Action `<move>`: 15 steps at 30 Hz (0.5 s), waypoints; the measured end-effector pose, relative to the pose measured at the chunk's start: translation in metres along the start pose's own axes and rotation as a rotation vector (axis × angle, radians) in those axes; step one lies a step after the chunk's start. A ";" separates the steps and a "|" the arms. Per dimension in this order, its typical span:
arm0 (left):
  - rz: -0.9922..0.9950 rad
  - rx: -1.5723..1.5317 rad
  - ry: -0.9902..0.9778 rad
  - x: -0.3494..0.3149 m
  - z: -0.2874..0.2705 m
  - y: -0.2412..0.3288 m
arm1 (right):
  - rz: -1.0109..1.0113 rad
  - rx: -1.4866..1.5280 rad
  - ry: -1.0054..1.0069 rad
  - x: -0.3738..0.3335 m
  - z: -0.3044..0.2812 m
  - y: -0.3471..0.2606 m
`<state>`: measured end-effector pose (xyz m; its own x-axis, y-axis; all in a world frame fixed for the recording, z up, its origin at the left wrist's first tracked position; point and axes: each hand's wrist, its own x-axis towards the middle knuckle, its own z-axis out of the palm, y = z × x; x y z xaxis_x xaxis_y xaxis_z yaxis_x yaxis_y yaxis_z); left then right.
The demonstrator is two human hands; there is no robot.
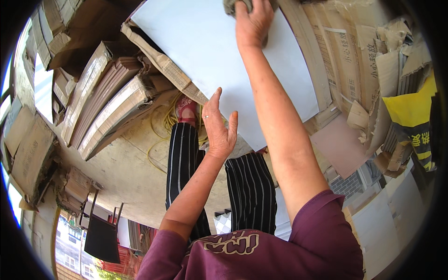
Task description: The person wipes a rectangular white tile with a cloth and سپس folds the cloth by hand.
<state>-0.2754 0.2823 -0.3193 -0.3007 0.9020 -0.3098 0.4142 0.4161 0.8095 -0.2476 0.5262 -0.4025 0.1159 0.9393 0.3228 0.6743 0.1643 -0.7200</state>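
- At the near edge, a purple shirt [280, 254] bears outlined lettering across its front.
- Beyond it, the left hand [218, 130] is raised over or beside the panel's near left edge, fingers spread and gripping nothing; contact cannot be confirmed.
- Ahead of the wearer lies the white panel [219, 56], flat-faced and smooth, bordered by a cardboard edging [163, 65] on its left. No marking noted on the visible face.
- Handling, as judged: stiff, probably heavy for its breadth, slippery on the face, liable to chip at corners. Recommended hold: both long edges, left and right, with support beneath.
- Toward the far end of the panel, the right hand [254, 23] has its fingers closed over a grey-green cloth [230, 6], partly cut off by the view. Cloth judged soft and light; best held bunched under the palm.
- To the right, cardboard cartons [338, 56] carry dark printed characters; a yellow-and-black bag [410, 109] also bears large print.
- Far left, a carton stack [105, 95] shows no legible label.
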 end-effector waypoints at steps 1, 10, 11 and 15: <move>0.030 -0.013 0.064 -0.001 0.002 -0.001 | -0.094 -0.023 -0.090 0.003 0.011 -0.026; 0.002 -0.062 0.203 -0.003 0.008 -0.009 | -0.525 -0.024 -0.498 -0.055 0.037 -0.078; 0.012 -0.064 0.224 -0.004 0.009 -0.009 | -0.550 -0.064 -0.551 -0.060 0.030 -0.077; 0.025 -0.061 0.230 -0.009 0.016 -0.011 | -0.602 -0.093 -0.635 -0.074 0.006 -0.068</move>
<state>-0.2639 0.2711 -0.3333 -0.4819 0.8589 -0.1735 0.3731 0.3803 0.8463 -0.3061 0.4470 -0.3814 -0.6874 0.6956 0.2089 0.5500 0.6864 -0.4758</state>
